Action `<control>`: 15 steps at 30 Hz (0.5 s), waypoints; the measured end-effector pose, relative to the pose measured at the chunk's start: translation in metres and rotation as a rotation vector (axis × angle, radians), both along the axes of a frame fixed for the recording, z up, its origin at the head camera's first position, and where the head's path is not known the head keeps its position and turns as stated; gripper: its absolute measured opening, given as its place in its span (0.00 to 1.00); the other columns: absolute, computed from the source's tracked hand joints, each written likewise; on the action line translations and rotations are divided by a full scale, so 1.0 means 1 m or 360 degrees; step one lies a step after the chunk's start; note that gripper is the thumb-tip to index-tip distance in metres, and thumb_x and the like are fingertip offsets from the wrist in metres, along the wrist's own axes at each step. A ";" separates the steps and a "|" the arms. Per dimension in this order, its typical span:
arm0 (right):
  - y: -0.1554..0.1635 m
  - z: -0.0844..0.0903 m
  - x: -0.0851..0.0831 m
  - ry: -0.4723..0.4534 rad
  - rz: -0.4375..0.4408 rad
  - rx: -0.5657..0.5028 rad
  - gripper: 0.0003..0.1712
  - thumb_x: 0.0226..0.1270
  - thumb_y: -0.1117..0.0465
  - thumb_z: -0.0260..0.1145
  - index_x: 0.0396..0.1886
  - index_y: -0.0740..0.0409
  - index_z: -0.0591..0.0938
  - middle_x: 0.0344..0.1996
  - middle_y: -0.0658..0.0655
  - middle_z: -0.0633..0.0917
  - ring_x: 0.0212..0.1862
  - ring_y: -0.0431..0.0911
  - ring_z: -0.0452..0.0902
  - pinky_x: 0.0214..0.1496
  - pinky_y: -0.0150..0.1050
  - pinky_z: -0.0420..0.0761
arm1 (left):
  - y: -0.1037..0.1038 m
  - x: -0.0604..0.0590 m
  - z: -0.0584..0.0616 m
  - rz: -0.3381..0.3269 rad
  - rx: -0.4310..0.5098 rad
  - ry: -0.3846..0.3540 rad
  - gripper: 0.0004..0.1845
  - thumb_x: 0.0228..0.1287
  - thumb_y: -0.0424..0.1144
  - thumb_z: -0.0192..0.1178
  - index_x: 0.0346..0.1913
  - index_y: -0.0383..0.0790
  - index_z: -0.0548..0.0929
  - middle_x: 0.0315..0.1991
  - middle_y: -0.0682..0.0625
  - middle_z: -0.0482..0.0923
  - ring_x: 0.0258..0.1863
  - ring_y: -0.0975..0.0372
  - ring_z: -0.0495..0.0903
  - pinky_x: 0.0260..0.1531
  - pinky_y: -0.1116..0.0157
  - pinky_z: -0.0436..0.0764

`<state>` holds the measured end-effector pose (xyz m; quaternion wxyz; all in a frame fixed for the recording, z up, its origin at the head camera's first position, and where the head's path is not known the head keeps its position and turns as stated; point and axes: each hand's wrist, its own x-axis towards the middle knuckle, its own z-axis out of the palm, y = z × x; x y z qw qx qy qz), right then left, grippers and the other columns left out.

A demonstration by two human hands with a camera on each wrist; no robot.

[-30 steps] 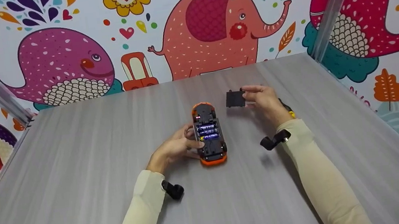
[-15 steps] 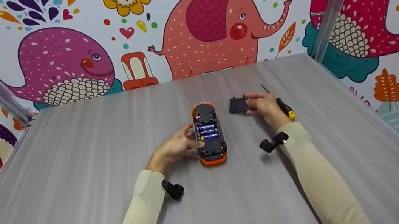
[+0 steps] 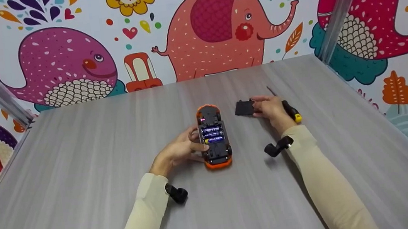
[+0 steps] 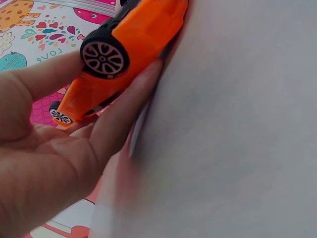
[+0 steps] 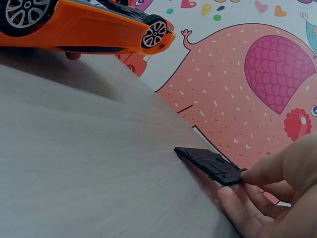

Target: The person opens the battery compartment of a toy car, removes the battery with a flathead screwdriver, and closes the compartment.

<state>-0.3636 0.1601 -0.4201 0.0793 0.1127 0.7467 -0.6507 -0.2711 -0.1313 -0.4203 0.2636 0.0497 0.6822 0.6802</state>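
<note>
Right grip (image 3: 271, 108) pinches cover (image 3: 244, 107) beside car (image 3: 213, 134).

Orange toy car (image 3: 214, 136) lies upside-down, batteries exposed; black cover (image 3: 244, 108) flat beside it.

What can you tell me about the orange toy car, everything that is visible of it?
The orange toy car looks like glossy plastic. It lies upside down on the grey table, its black underside facing up. The battery bay is open, and three batteries sit in it side by side. A small red light glows near the far end. Its black wheels have silver spoked rims. The left hand holds it from its left side, fingers against the body. The right hand does not touch it.
</note>
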 end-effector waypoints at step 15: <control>-0.008 0.004 0.003 -0.0019 -0.0098 0.0088 0.26 0.70 0.67 0.53 0.67 0.60 0.76 0.60 0.62 0.79 0.46 0.43 0.77 0.37 0.27 0.85 | 0.000 0.001 0.000 0.0017 -0.0002 -0.0006 0.43 0.60 0.19 0.59 0.77 0.39 0.53 0.74 0.38 0.62 0.57 0.48 0.80 0.49 0.48 0.86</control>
